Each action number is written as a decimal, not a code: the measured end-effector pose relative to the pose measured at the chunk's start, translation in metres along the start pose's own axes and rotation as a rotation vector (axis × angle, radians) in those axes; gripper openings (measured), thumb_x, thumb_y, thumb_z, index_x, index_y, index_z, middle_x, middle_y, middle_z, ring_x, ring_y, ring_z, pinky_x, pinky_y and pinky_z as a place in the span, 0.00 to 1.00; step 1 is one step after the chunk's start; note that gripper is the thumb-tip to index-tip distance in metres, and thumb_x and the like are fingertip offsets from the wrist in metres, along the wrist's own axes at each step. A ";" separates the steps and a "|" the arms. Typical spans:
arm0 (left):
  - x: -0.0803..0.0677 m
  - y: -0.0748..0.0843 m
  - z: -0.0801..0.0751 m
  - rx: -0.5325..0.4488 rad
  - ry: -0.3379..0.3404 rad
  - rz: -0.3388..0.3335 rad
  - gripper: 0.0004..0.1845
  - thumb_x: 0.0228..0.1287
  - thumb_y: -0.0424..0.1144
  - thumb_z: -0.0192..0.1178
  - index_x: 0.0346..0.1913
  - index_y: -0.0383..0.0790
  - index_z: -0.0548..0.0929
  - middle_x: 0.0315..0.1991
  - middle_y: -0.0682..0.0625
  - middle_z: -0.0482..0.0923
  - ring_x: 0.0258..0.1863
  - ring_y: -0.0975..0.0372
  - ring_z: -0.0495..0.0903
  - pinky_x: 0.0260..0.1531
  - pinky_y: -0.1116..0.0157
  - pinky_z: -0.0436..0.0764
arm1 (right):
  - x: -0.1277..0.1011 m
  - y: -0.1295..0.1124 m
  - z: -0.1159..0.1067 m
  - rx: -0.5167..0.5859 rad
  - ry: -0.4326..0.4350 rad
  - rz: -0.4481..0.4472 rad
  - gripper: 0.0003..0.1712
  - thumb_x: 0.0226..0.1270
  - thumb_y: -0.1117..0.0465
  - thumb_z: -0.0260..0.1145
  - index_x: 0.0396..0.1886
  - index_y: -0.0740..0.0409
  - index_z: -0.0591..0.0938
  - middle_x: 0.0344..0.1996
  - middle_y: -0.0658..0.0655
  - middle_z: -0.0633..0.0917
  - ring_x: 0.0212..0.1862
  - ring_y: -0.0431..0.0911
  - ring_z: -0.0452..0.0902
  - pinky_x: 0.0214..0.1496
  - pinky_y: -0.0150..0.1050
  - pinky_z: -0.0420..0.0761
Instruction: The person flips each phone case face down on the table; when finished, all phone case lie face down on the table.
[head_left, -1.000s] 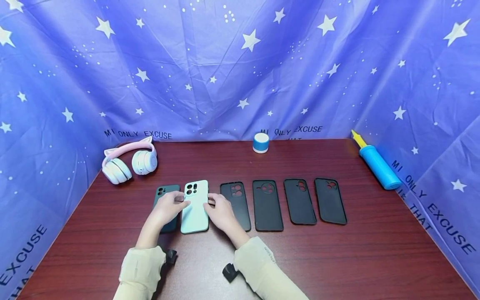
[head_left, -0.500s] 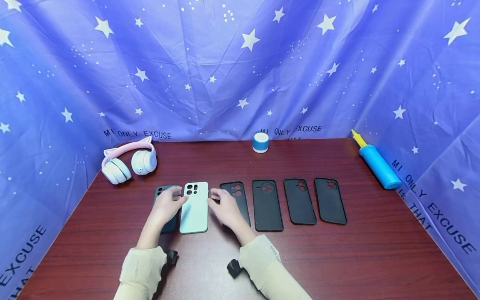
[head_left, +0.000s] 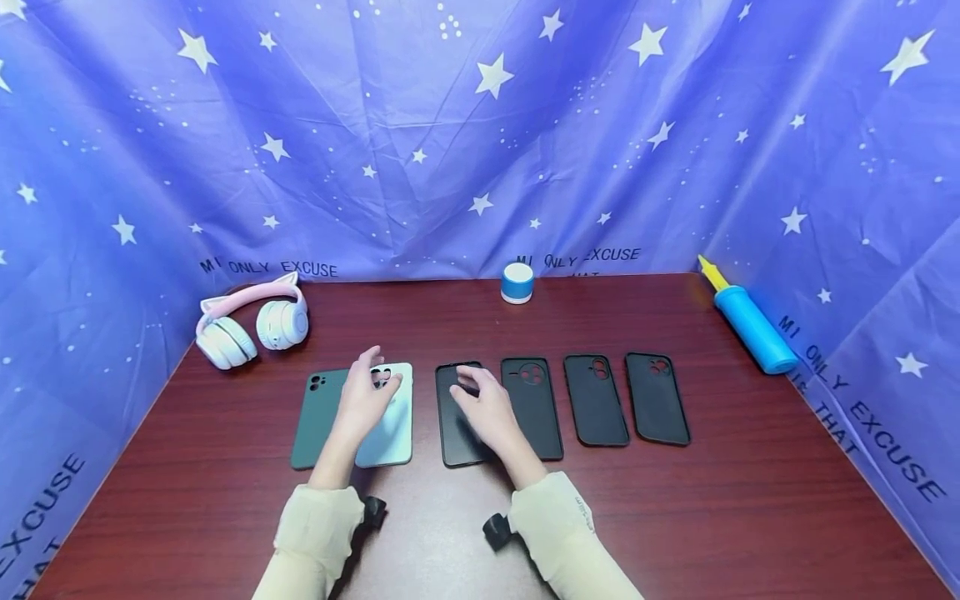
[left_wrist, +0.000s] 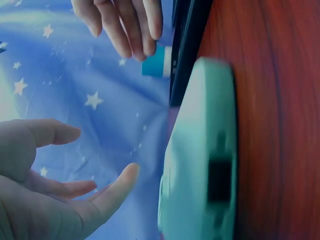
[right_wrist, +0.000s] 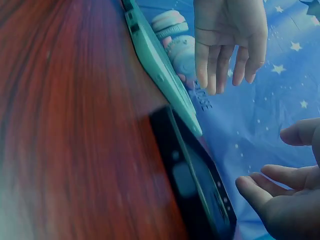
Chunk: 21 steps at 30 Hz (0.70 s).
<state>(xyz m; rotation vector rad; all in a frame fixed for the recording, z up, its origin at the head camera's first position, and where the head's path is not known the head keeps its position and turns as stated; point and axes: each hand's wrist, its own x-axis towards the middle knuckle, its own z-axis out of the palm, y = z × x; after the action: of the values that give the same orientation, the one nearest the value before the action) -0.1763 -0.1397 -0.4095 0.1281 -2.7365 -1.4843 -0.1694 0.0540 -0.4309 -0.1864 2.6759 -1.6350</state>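
On a dark red wood-grained bench (head_left: 187, 517), in the head view, the pale mint rectangular phone case (head_left: 393, 433) lies with its camera cutouts at the far end. Above it, partly covering it, is the left hand (head_left: 363, 404), fingers parted and relaxed. Right of the mint case lies a black rectangular phone case (head_left: 453, 429), the right hand (head_left: 487, 408) over it, likewise loose-fingered; farther right are 3 more black phone cases (head_left: 596, 400). Left of the mint case is a dark green phone case (head_left: 315, 425); beyond it to the left, white-and-pink cat-ear headphones (head_left: 281, 325). A blue-and-white cylinder (head_left: 517, 285) stands behind and to its right.

In the left wrist view, the left hand is apart from the mint case, whose end wall shows a dark slot.

In the right wrist view, the right hand is apart from the black case, which lies just beside the mint case.
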 end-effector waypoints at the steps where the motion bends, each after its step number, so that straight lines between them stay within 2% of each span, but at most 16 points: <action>1: 0.000 0.001 0.004 -0.011 0.003 -0.002 0.35 0.66 0.37 0.57 0.72 0.30 0.57 0.66 0.34 0.66 0.61 0.44 0.75 0.58 0.48 0.76 | 0.000 0.001 -0.002 0.001 0.005 0.005 0.23 0.69 0.59 0.60 0.62 0.61 0.76 0.57 0.60 0.80 0.61 0.53 0.77 0.63 0.53 0.76; 8: -0.003 0.007 0.033 -0.089 -0.042 0.010 0.34 0.67 0.33 0.56 0.72 0.27 0.57 0.66 0.31 0.65 0.61 0.42 0.74 0.56 0.49 0.79 | -0.002 0.009 -0.015 0.003 0.039 0.046 0.24 0.69 0.58 0.59 0.63 0.62 0.75 0.60 0.61 0.79 0.63 0.55 0.75 0.64 0.53 0.75; 11: -0.005 0.009 0.041 -0.088 -0.044 0.001 0.33 0.66 0.33 0.56 0.71 0.28 0.59 0.65 0.32 0.67 0.60 0.43 0.75 0.56 0.50 0.80 | -0.002 0.012 -0.019 0.001 0.048 0.072 0.25 0.70 0.57 0.59 0.63 0.61 0.75 0.60 0.62 0.79 0.64 0.55 0.74 0.65 0.54 0.74; 16: -0.008 0.012 0.048 -0.067 -0.061 -0.010 0.32 0.66 0.34 0.56 0.70 0.27 0.60 0.63 0.31 0.69 0.59 0.43 0.76 0.56 0.50 0.79 | -0.003 0.014 -0.023 0.000 0.047 0.091 0.25 0.70 0.56 0.59 0.64 0.61 0.74 0.60 0.64 0.80 0.64 0.55 0.74 0.65 0.53 0.74; 21: -0.011 0.013 0.052 -0.060 -0.120 -0.016 0.33 0.67 0.35 0.57 0.70 0.26 0.60 0.64 0.29 0.68 0.60 0.43 0.76 0.57 0.51 0.79 | -0.003 0.015 -0.024 -0.012 0.031 0.108 0.25 0.70 0.56 0.59 0.64 0.60 0.74 0.60 0.64 0.80 0.65 0.55 0.74 0.66 0.53 0.73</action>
<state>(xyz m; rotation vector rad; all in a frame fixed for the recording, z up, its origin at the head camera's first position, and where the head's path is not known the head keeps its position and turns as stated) -0.1691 -0.0882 -0.4267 0.0614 -2.7846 -1.6287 -0.1690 0.0820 -0.4336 -0.0168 2.6664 -1.6048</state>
